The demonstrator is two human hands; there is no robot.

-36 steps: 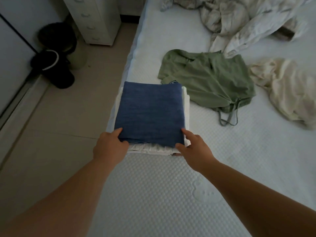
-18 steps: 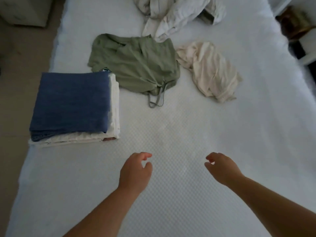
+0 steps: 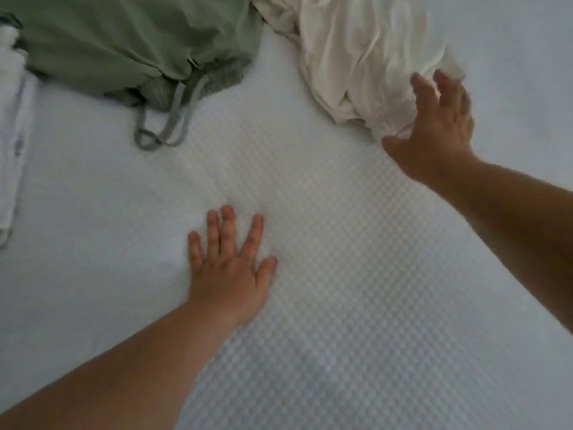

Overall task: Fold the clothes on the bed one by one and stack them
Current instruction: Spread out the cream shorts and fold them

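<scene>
A crumpled cream garment (image 3: 356, 54) lies at the upper right of the white bed (image 3: 310, 305). My right hand (image 3: 440, 125) reaches over its near right edge with fingers spread, touching or just above the cloth; no grip shows. My left hand (image 3: 229, 268) rests flat on the mattress, fingers straight and spread, holding nothing. A green drawstring garment (image 3: 124, 41) lies unfolded at the upper left, its grey cords trailing toward me. The edge of the folded stack (image 3: 12, 156) shows at the far left, only its white layers in view.
The textured white mattress fills the rest of the view. Bare mattress lies between my two hands and below the green garment. The floor and furniture are out of frame.
The view has moved forward and closer. My right hand has reached up to the cream garment. My left hand has opened and dropped flat onto the mattress. The stack has slid to the left edge.
</scene>
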